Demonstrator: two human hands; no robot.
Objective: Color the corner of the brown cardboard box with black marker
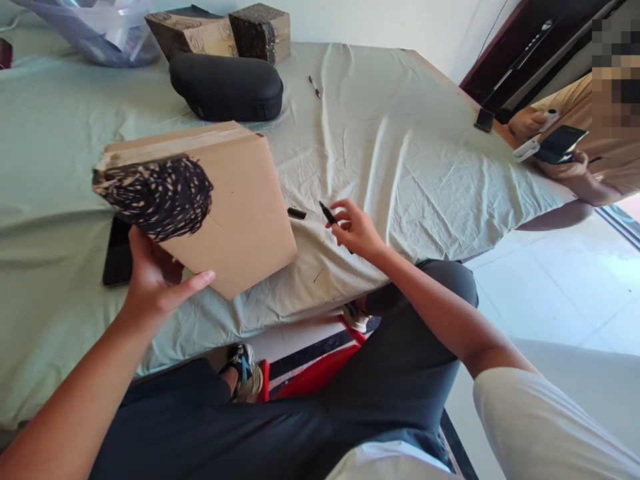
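A brown cardboard box (245,213) stands tilted on the cloth-covered table, its near left corner scribbled over with dense black strokes. My left hand (157,273) grips the lower left edge of the box, thumb on the face toward me and other fingers partly hidden behind it. To the right of the box, my right hand (355,230) holds a black marker (327,213) between thumb and fingers, its tip bare and pointing up and left, apart from the box. A black marker cap (297,213) lies on the cloth between the box and my right hand.
Behind the box lie a black hard case (227,87) and two scribbled cardboard boxes (260,33), beside a translucent plastic tub (105,33). A pen (315,87) rests farther back. A dark phone (117,250) lies by my left hand. At right, another person's hands (530,123) hold small items.
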